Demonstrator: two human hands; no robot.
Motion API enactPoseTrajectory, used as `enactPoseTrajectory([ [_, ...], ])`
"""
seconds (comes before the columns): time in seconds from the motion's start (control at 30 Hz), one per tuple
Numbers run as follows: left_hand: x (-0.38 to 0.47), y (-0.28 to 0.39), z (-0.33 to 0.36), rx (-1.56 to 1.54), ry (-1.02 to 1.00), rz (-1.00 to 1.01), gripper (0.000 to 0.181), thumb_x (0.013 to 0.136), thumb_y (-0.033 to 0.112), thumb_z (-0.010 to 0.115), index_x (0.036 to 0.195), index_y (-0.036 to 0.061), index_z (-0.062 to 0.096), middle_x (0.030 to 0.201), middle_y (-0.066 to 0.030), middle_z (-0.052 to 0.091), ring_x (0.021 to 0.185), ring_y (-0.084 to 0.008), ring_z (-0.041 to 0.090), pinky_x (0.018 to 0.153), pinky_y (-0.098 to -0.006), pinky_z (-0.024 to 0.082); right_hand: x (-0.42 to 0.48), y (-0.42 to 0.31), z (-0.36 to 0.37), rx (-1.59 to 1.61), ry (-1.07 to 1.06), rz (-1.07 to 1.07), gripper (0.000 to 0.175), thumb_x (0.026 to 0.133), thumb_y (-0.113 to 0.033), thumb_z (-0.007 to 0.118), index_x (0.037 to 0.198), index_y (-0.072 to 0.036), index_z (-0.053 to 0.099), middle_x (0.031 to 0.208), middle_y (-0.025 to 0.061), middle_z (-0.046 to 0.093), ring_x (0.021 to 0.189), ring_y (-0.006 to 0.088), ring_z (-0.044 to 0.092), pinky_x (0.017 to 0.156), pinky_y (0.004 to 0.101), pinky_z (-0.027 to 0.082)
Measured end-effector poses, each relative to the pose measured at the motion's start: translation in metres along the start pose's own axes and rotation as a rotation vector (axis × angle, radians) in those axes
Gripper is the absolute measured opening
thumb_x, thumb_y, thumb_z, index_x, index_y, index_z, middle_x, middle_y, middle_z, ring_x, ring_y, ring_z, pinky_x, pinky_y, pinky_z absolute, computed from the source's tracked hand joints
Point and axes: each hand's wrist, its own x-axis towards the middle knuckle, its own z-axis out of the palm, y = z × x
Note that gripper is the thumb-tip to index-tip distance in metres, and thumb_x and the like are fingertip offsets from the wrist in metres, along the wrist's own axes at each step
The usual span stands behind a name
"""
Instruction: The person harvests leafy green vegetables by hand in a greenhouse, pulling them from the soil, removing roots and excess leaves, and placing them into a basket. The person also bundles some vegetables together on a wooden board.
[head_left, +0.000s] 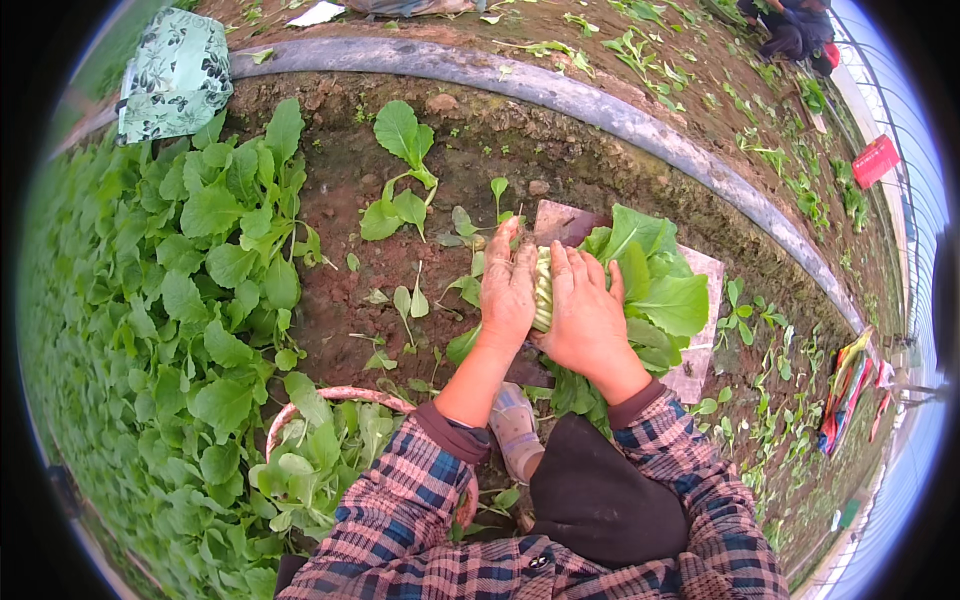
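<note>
A bundle of leafy greens (664, 292) lies on its side over a flat, pale speckled board (701, 360) on the soil, its leaves pointing right. My left hand (508, 281) lies flat, fingers together, against the cut or root ends of the pale stems (543, 289). Across the stems, just right of it, rests my right hand (589, 307), its fingers spread a little over the bundle. Its palm side is hidden, and so is the bundle's underside. Mud marks the left fingers.
Dense leafy plants (225, 337) grow at the left. A basket with a pink handle (341, 394) holds loose greens near my left forearm. A grey pipe (525, 86) curves beyond the bed. Pulled plants (401, 172) lie on the soil. Another person (799, 30) crouches at the far upper right.
</note>
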Motion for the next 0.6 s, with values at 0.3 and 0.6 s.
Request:
enactPoseTrajectory([
  [0.3, -0.004, 0.006, -0.009, -0.599, 0.042, -0.291, 0.047, 0.099, 0.037, 0.051, 0.135, 0.0073, 0.049, 0.131, -0.0106, 0.050, 0.123, -0.0216, 0.046, 0.104, -0.0388, 0.039, 0.013, 0.010, -0.002, 0.022, -0.017, -0.023, 0.091, 0.071, -0.031, 0.077, 0.144, 0.001, 0.034, 0.142, 0.0227, 0.044, 0.135, 0.0392, 0.038, 0.110, 0.0594, 0.028],
  [0.6, -0.021, 0.013, -0.022, -0.694, 0.140, -0.280, 0.052, 0.098, 0.045, 0.050, 0.133, 0.0075, 0.049, 0.120, -0.0114, 0.052, 0.106, -0.0224, 0.056, 0.093, -0.0393, 0.048, 0.007, 0.002, -0.004, -0.027, 0.038, -0.210, 0.072, 0.074, -0.016, 0.063, 0.139, 0.003, 0.041, 0.115, 0.0164, 0.055, 0.114, 0.0326, 0.050, 0.106, 0.0571, 0.033],
])
